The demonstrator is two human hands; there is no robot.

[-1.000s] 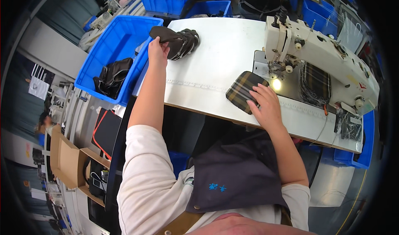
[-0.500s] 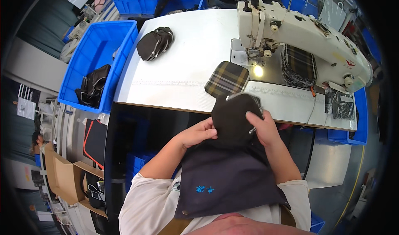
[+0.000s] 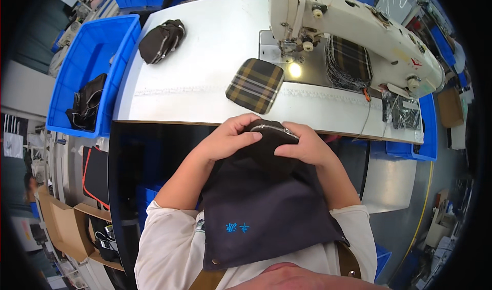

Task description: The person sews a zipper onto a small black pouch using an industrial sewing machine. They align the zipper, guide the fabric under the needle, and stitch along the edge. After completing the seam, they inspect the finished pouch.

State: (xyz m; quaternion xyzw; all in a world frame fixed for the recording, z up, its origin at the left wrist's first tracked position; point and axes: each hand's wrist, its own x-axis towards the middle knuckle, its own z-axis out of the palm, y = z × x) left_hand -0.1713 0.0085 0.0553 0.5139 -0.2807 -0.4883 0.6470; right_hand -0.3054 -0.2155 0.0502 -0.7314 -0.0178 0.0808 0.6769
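Note:
A dark brown zippered pouch (image 3: pixel 274 147) is held between my two hands, just in front of the table's near edge. Its silvery zipper runs along the upper edge, facing up. My left hand (image 3: pixel 240 136) grips the pouch's left end, thumb on top near the zipper. On the other end my right hand (image 3: pixel 302 145) is closed, with its thumb across the near face. Beyond them a plaid fabric square (image 3: pixel 254 86) with rounded corners lies flat on the table. Several dark zippered pouches (image 3: pixel 161 41) are piled at the table's far left.
The white sewing table (image 3: pixel 205 44) carries a sewing machine (image 3: pixel 353 26) at the right. Under its arm stands a stack of plaid pieces (image 3: pixel 348 62). A plastic bag (image 3: pixel 402 112) lies at the right end. A blue bin (image 3: pixel 115 72) with dark items adjoins the table's left side.
Both hands have turned the pouch so its zippered edge now faces up. My left hand has moved up onto the pouch's left end. The whole view has shifted slightly.

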